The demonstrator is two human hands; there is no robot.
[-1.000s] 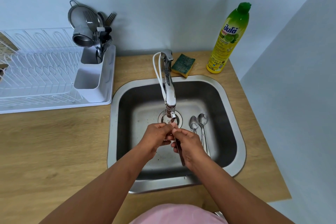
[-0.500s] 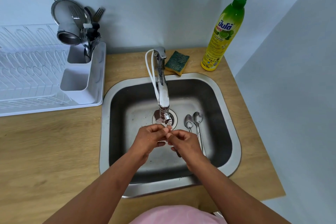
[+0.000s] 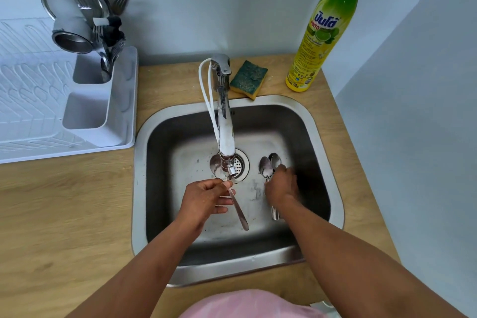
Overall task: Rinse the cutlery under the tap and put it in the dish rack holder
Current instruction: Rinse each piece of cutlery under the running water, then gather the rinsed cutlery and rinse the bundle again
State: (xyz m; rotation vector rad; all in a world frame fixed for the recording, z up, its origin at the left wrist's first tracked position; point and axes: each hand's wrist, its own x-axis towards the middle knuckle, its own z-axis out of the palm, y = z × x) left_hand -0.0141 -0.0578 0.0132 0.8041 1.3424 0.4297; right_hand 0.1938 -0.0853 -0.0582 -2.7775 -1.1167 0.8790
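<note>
Left hand: fingers pinched on long steel spoon under chrome tap. Right hand: fingers curled onto two steel spoons on sink floor; grip unclear.

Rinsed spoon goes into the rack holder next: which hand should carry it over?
Left. The left hand already grips the spoon under the tap, and the holder sits on that side. The right hand is down on the two spoons in the sink.

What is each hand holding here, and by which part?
The left hand pinches a spoon at its neck. The right hand rests on two spoons in the sink; its grip is unclear.
</note>
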